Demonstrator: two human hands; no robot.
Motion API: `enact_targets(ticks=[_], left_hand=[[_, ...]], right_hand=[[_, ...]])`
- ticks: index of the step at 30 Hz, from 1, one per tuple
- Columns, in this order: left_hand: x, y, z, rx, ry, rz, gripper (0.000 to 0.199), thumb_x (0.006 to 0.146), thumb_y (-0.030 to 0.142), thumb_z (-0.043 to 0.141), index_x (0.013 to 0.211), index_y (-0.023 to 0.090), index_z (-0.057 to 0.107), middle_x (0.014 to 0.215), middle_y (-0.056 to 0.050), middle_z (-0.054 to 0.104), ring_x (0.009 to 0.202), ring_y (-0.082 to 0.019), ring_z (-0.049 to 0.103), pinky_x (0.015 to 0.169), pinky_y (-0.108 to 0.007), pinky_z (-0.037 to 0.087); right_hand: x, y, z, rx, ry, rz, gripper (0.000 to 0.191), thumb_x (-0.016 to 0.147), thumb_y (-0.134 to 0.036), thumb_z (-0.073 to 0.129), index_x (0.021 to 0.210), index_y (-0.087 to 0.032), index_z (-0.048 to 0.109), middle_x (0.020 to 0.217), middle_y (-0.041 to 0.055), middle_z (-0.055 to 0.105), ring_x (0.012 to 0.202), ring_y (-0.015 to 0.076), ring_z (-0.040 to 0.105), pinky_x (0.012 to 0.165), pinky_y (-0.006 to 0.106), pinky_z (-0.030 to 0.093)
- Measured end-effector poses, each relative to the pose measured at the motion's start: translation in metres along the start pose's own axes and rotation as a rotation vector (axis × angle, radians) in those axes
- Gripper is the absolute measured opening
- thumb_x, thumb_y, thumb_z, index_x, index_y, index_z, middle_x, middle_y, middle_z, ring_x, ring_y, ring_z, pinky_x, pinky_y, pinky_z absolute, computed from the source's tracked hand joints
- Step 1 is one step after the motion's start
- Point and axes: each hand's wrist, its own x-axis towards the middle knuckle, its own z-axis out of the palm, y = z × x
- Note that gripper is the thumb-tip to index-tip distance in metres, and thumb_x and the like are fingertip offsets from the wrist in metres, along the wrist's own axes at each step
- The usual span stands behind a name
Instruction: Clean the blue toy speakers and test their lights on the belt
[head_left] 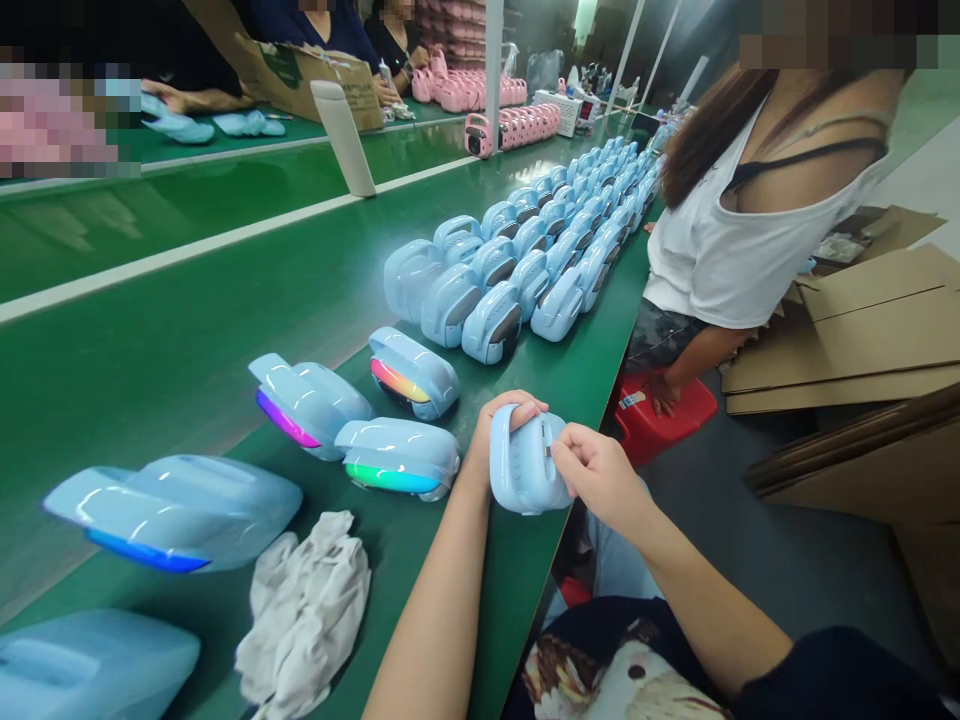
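A pale blue plastic device [527,462] is held right at the belt's edge, wrapped over the top by the left hand [504,420] and pinched at the side by the right hand [598,478]. Glowing units [397,458] and a crumpled white cloth [306,610] are left nearby on the green conveyor belt [525,600], with rows of blue units [517,270] lined up beyond.

Left forearm [431,610]: bare, rising from the bottom edge, wrist bent slightly.
Left hand [506,425]: curled, fingers wrapped over the top.
Right forearm [712,600]: bare, angled in from the lower right.
Right hand [600,478]: fingers bent, pinching, just beside the left hand.
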Motion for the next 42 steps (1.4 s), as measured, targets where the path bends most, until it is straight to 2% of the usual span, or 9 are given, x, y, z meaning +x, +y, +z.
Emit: enact_targets(ticks=[6,9,14,17,19,22,27,35,42], left_hand=[[0.001,0.001,0.000,0.033,0.006,0.016,0.027,0.060,0.045,0.076,0.057,0.018,0.069,0.069,-0.004,0.067,0.069,-0.018,0.060,0.065,-0.029,0.047],[0.000,0.002,0.001,0.041,0.013,0.017,0.029,0.060,0.047,0.075,0.057,0.018,0.069,0.069,-0.004,0.066,0.070,-0.018,0.059,0.065,-0.030,0.047],[-0.001,0.003,0.001,0.046,0.009,0.002,0.031,0.060,0.048,0.075,0.057,0.018,0.068,0.070,-0.004,0.066,0.071,-0.018,0.059,0.067,-0.030,0.046],[-0.001,0.004,0.000,0.043,0.006,0.011,0.030,0.060,0.047,0.075,0.059,0.018,0.069,0.070,-0.004,0.067,0.072,-0.018,0.059,0.070,-0.030,0.046],[-0.001,0.003,-0.001,0.029,-0.015,0.012,0.027,0.061,0.045,0.075,0.060,0.019,0.069,0.071,-0.004,0.067,0.072,-0.018,0.059,0.070,-0.030,0.046],[-0.001,0.003,-0.001,-0.001,-0.028,0.005,0.025,0.062,0.043,0.075,0.059,0.019,0.068,0.072,-0.004,0.067,0.070,-0.017,0.059,0.068,-0.030,0.046],[-0.002,0.002,0.001,-0.045,-0.022,-0.006,0.025,0.061,0.041,0.075,0.057,0.019,0.067,0.070,-0.003,0.066,0.070,-0.017,0.059,0.067,-0.029,0.046],[-0.002,0.003,0.000,-0.028,-0.015,-0.015,0.026,0.062,0.042,0.075,0.058,0.018,0.068,0.069,-0.003,0.066,0.068,-0.016,0.058,0.066,-0.028,0.046],[-0.003,0.000,-0.005,-0.013,-0.026,0.003,0.022,0.067,0.041,0.072,0.063,0.019,0.069,0.071,-0.003,0.067,0.073,-0.018,0.061,0.072,-0.030,0.047]], right_hand=[[0.005,-0.002,-0.001,-0.104,-0.026,-0.033,0.028,0.087,-0.033,0.047,0.063,-0.020,0.041,0.049,-0.0065,0.043,0.048,0.0097,0.037,0.048,0.024,0.026],[0.006,-0.003,-0.001,-0.148,0.000,-0.040,0.027,0.088,-0.033,0.045,0.065,-0.020,0.042,0.051,-0.0064,0.042,0.050,0.0102,0.037,0.050,0.025,0.026],[0.007,-0.003,-0.008,-0.192,-0.073,-0.036,0.029,0.088,-0.036,0.049,0.065,-0.020,0.041,0.058,-0.0052,0.043,0.055,0.0115,0.040,0.051,0.025,0.030],[0.014,0.009,-0.010,-0.180,0.039,-0.135,0.023,0.081,-0.042,0.062,0.088,-0.022,0.052,0.089,0.0000,0.058,0.086,0.0177,0.054,0.077,0.030,0.043],[0.019,0.023,-0.008,-0.079,0.032,-0.198,0.046,0.079,-0.045,0.066,0.117,-0.024,0.049,0.125,0.0053,0.050,0.119,0.0223,0.044,0.101,0.037,0.034],[0.026,0.041,-0.002,0.176,-0.150,-0.177,0.063,0.086,-0.048,0.057,0.140,-0.027,0.031,0.149,0.0055,0.028,0.137,0.0216,0.026,0.113,0.040,0.022],[0.027,0.051,0.002,0.434,-0.235,-0.130,0.065,0.084,-0.043,0.062,0.141,-0.030,0.032,0.151,0.0023,0.027,0.138,0.0226,0.025,0.114,0.041,0.022],[0.034,0.052,-0.003,0.493,-0.266,-0.095,0.062,0.079,-0.038,0.069,0.134,-0.031,0.040,0.144,0.0018,0.035,0.133,0.0224,0.034,0.109,0.039,0.031],[0.036,0.038,-0.001,0.504,-0.238,0.054,0.069,0.069,-0.035,0.075,0.127,-0.028,0.040,0.140,0.0061,0.038,0.127,0.0253,0.040,0.105,0.043,0.036]])
